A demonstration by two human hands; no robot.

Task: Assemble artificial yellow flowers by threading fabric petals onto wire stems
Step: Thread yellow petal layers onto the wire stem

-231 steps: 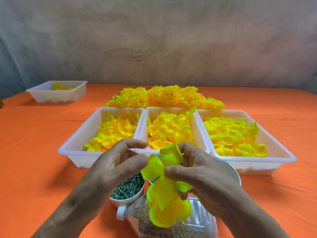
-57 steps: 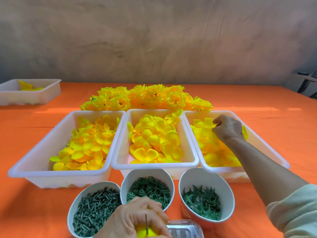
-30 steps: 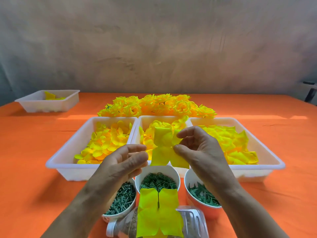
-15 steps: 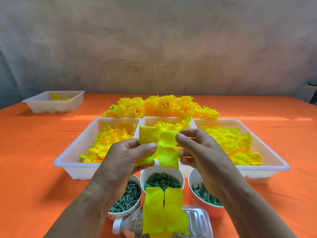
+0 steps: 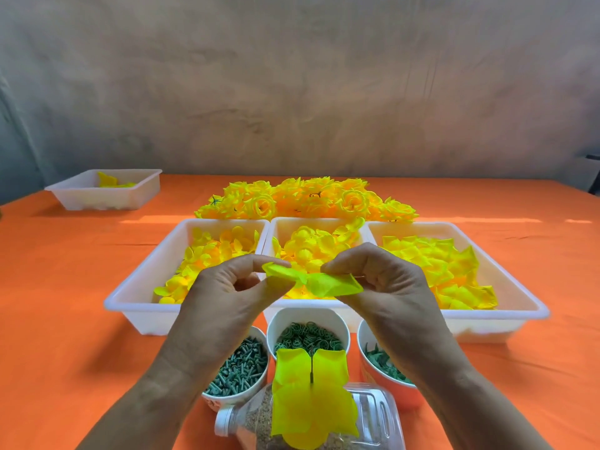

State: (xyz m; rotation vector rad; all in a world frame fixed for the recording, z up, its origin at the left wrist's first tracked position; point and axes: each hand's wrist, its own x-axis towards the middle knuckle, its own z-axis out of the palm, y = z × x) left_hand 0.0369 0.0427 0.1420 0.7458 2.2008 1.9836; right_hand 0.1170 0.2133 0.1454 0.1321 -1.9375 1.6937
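Orange table (image 5: 65,287), both hands pinching one petal piece (image 5: 311,282): left hand (image 5: 227,297), right hand (image 5: 386,287). Soft, light fabric imo, hold near centre hole.

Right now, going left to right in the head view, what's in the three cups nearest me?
Cup of green pegs, cup of green rings, orange cup of green spiky leaf pieces.

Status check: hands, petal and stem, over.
Left hand, right hand: both pinching one petal piece. Wire stem stands below, threaded petals on it. Nothing between them.
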